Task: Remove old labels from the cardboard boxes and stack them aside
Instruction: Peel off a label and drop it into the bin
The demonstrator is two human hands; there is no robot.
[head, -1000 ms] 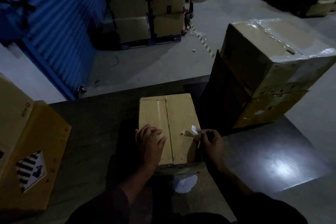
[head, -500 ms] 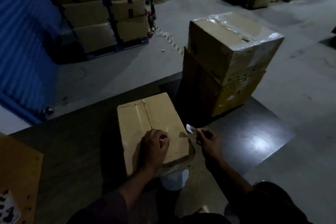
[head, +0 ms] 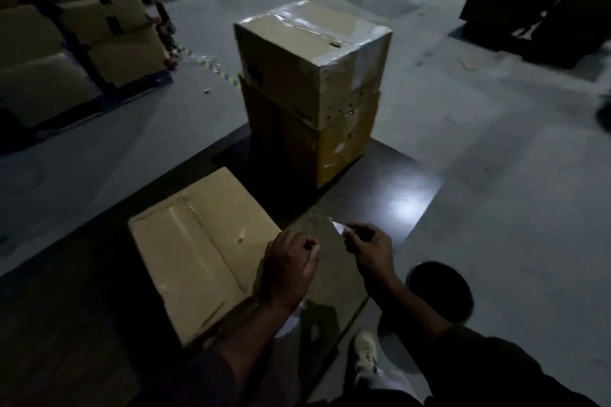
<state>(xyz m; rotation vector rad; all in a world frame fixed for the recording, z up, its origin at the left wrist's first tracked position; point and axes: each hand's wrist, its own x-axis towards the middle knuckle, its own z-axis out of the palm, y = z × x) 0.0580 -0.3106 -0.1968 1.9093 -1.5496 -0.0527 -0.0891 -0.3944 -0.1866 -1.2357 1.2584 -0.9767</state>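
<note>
I see the right hand [head: 367, 248] pinching a label scrap [head: 338, 226] — left hand [head: 289, 266] curled at the box [head: 201, 248] corner, grip unclear.

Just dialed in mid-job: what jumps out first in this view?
Two stacked boxes stand upright at the middle of the picture, the top one sealed with shiny tape. Nearer, left of center, a smaller box lies on the dark platform, with the left hand at its right edge. Just right of it, the right hand pinches a small pale label scrap, off the box.
</note>
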